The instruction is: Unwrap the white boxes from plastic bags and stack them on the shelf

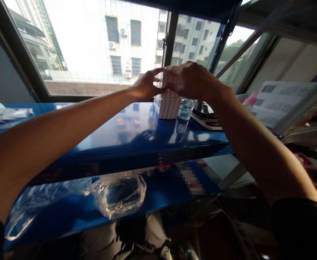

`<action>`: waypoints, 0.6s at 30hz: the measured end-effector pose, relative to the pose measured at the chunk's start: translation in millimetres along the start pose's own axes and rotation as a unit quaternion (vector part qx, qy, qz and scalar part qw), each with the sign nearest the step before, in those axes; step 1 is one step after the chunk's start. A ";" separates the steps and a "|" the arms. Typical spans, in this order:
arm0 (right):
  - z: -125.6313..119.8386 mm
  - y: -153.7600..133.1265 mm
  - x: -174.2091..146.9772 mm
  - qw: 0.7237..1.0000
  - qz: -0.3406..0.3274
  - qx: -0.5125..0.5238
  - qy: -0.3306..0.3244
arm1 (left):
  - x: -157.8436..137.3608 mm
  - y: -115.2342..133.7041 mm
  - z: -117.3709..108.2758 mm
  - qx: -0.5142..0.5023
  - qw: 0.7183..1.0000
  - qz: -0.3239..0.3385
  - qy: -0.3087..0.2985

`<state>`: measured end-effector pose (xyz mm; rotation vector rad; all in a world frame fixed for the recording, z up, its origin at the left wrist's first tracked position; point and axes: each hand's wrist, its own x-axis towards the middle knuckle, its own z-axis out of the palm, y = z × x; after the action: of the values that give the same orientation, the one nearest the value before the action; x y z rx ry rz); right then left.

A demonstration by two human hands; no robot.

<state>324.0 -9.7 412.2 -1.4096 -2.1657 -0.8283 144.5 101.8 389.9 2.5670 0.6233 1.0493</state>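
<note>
A row of slim white boxes (170, 108) stands on the blue shelf (115, 137) by the window. More white boxes (170, 80) sit on top of that row, between my two hands. My left hand (146, 84) grips their left side with thumb and fingers bent. From the right, my right hand (192, 81) is closed around the same upper boxes, covering part of them. Just right of the lower row, a small clear bottle (186, 109) with bluish contents stands upright.
A dark-topped tray-like object (207, 120) lies right of the bottle. White label sheets (276, 103) with barcodes hang beyond a metal post. Crumpled clear plastic (119, 196) lies on the lower shelf (158, 196); white plastic packaging (4, 110) is at the far left.
</note>
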 end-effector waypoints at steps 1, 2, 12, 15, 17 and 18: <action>4.4 4.4 -2.4 1.000 -0.008 0.017 0.014 | -7.0 -0.8 2.1 -0.003 1.000 -0.006 -0.022; 8.5 8.8 -5.3 0.999 -0.016 0.039 0.030 | -15.8 -1.2 4.3 -0.005 0.999 -0.012 -0.049; -6.2 -29.0 -73.6 0.977 -0.069 0.167 0.115 | -173.7 71.8 -21.6 0.203 0.956 0.167 -0.127; -0.3 -77.7 -115.6 0.933 -0.017 0.293 0.207 | -228.1 96.5 -24.6 0.276 0.930 0.237 -0.047; 14.0 -110.2 -143.5 0.863 -0.053 0.447 0.231 | -261.0 95.9 -15.5 0.269 0.924 0.269 -0.033; 23.8 -124.7 -155.6 0.826 -0.103 0.510 0.215 | -275.8 89.9 -8.0 0.249 0.929 0.270 -0.043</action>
<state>270.1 -135.2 264.9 -0.3901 -1.8845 0.0480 -12.5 -111.6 271.6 3.3339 0.1601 1.0158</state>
